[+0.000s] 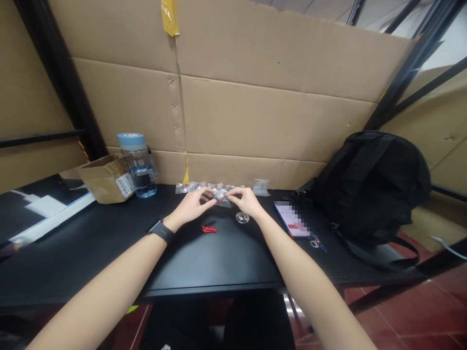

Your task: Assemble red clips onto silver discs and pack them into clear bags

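Against the cardboard at the back of the table lies a row of small clear plastic bags (189, 186) with red and silvery bits inside. Both my hands are at one clear plastic bag (220, 195) in front of that row. My right hand (245, 200) pinches its right side between thumb and forefinger. At its left is my left hand (193, 204), thumb and curved fingers apart, wearing a dark watch (161, 230) on the wrist. A round, shiny clear or metal piece (242, 218) lies under my right hand. Nearer me is a little bunch of red pieces (209, 229).
On the left stand a water bottle (137, 167) with a blue lid and a small cardboard box (105, 182). A phone (292, 218), keys (316, 243) and a black backpack (379, 189) are on the right. A flat clear packet (261, 187) lies at the back.
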Motion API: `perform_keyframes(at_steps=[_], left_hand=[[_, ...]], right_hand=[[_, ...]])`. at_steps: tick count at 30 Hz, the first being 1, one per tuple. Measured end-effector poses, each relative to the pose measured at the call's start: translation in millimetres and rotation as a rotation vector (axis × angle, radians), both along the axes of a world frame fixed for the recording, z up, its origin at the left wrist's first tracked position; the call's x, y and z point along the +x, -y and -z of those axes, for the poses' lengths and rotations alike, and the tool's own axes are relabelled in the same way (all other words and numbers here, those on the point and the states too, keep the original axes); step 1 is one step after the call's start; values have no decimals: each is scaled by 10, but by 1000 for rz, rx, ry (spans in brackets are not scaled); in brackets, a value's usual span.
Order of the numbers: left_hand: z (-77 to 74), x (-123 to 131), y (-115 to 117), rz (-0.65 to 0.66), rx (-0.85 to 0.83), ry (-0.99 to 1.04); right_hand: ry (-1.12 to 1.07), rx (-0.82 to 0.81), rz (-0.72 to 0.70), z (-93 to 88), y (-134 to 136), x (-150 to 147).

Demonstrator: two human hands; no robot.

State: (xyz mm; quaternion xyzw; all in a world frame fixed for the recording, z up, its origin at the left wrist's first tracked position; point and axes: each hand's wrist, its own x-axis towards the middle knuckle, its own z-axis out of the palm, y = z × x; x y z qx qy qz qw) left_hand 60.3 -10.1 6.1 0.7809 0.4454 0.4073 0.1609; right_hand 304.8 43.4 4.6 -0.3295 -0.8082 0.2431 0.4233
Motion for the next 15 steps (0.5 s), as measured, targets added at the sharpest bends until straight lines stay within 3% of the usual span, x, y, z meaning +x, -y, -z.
perform_keyframes(at_steps=[9, 15], left_hand=[[204, 63, -81, 77, -198, 144], [205, 75, -58, 63, -182, 93]], right_hand=[[-253, -256, -62, 98, 113, -195], [-418, -425, -30, 75, 138, -186]])
